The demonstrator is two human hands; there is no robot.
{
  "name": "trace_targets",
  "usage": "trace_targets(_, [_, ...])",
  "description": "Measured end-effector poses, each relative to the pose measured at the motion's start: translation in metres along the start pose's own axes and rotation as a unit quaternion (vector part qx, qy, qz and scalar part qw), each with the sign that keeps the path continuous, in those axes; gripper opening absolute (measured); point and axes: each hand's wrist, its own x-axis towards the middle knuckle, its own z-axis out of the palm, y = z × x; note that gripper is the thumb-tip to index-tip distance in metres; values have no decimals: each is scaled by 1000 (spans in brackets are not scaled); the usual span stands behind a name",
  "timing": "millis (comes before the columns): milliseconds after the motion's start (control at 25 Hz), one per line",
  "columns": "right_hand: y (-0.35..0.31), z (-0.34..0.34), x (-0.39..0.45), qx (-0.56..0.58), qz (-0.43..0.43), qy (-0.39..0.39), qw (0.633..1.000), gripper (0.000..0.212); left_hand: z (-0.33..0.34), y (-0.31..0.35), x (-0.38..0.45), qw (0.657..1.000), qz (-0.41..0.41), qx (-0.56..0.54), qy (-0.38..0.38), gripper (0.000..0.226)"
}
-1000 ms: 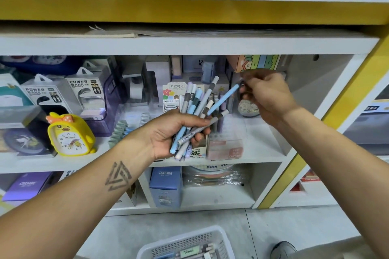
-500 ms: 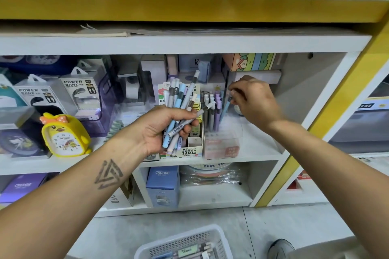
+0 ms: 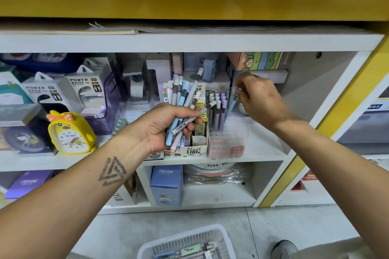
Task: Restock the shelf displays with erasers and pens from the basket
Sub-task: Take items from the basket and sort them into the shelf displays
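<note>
Left hand (image 3: 166,124) is gripping a bundle of pens (image 3: 183,109), fingers curled round it, caps fanning upward, hanging just in front of the middle shelf (image 3: 263,149) edge. Right hand (image 3: 259,99) is reaching into the same bay, fingertips pinching the top of a light blue pen (image 3: 231,107) that is leaning tilted in the clear pen holder (image 3: 228,139). Grey and lilac pens (image 3: 217,109) are standing upright in that holder, packed toward its left side; the blue one is sitting at their right, with open room in the holder further right. White side panel (image 3: 328,94) is closing the bay on the right, well apart from the right hand. Upper shelf board (image 3: 189,41) is running just above both hands, so headroom is looking tight. Left of the holder, touching it, a cardboard box (image 3: 195,149) marked 100 is sitting at the shelf front, partly hidden by the left hand. Further left a yellow duck clock (image 3: 70,132) and power bank packs (image 3: 84,90) are filling the shelf. Below, a blue box (image 3: 166,183) is standing in the lower bay. On the floor (image 3: 273,227) a white basket (image 3: 189,237) is holding more pens, near the bottom frame edge; can't tell whether erasers are in it.
</note>
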Motion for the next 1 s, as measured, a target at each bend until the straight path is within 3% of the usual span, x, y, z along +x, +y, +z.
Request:
trace_targets(360, [2, 3, 4, 4, 34, -27, 999, 16, -2, 1, -1, 1000, 11, 6, 6, 21])
trace_targets(520, [-3, 12, 4, 62, 54, -56, 995, 15, -3, 0, -1, 1000, 13, 6, -9, 12])
trace_targets(680, [-6, 12, 4, 44, 56, -110, 991, 26, -2, -2, -2, 999, 17, 13, -30, 7])
trace_targets(800, [-15, 4, 8, 71, 101, -49, 991, 28, -2, -2, -2, 999, 17, 9, -41, 9])
trace_targets(880, [-25, -1, 11, 226, 182, -44, 956, 22, -1, -3, -2, 999, 19, 5, -40, 10])
trace_targets(1000, [-42, -4, 10, 425, 269, -149, 851, 36, 1, -3, -1, 999, 21, 8, -39, 10])
